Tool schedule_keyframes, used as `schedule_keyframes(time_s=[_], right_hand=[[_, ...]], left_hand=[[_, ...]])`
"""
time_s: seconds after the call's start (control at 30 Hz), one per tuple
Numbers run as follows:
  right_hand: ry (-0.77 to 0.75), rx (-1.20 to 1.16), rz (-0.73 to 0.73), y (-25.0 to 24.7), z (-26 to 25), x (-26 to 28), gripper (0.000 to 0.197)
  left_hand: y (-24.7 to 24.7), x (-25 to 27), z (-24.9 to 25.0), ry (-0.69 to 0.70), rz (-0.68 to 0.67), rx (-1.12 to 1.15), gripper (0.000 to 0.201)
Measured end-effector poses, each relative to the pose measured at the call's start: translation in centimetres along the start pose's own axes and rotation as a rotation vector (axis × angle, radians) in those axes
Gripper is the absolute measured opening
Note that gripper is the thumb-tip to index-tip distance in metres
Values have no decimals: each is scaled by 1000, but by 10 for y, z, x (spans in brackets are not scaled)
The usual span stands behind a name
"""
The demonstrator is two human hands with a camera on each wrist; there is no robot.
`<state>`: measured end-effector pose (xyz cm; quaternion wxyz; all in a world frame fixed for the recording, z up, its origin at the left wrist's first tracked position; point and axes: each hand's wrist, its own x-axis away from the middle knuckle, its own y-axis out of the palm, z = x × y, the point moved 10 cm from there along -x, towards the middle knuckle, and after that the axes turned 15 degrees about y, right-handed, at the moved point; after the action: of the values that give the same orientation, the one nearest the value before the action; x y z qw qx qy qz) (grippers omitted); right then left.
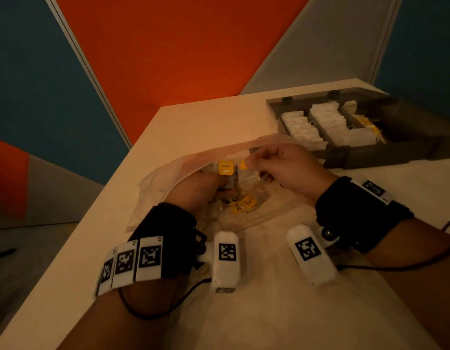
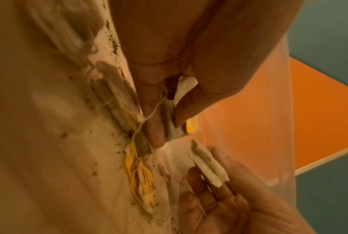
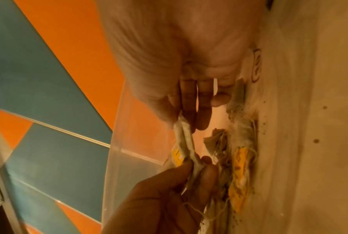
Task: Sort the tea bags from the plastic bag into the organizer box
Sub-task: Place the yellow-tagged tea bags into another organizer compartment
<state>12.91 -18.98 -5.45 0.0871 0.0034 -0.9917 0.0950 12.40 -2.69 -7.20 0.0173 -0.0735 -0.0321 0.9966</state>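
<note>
Left hand: the left hand [image 1: 193, 190] is inside the bag; a tea bag [image 2: 170, 125] is pinched between thumb and forefinger [image 2: 155, 131], the fingers closed on it.
Right hand: the right hand [image 1: 282, 170] is also in the bag mouth; a second tea bag [image 3: 184, 142] is pinched between thumb and fingers [image 3: 187, 101], with its far end touched by the left hand's fingertips.
Bag: the clear plastic bag [image 1: 168, 168] lies open on the table [image 1: 206, 122]; loose tea bags with yellow tags [image 1: 244, 204] and dark crumbs lie in it, just below the hands.
Box: the grey organizer box [image 1: 370, 155] stands open, well apart to the right; rows of white tea bags [image 1: 302, 127] are held in three compartments.
Held tea bags: both are raised above the loose pile, inside the bag.
</note>
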Motion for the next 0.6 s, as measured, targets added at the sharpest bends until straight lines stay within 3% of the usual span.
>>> schedule_keyframes(time_s=[0.17, 0.33, 0.47, 0.6], right_hand=[[-14, 44, 38, -3, 5, -6, 32], [39, 38, 50, -1, 10, -7, 3], [78, 27, -28, 6, 12, -7, 14], [49, 102, -56, 10, 11, -5, 20]], left_hand=[[5, 3, 4, 22, -51, 3, 24], [12, 4, 8, 58, -122, 13, 25], [16, 6, 10, 69, -175, -17, 29], [13, 5, 9, 64, -145, -13, 38]])
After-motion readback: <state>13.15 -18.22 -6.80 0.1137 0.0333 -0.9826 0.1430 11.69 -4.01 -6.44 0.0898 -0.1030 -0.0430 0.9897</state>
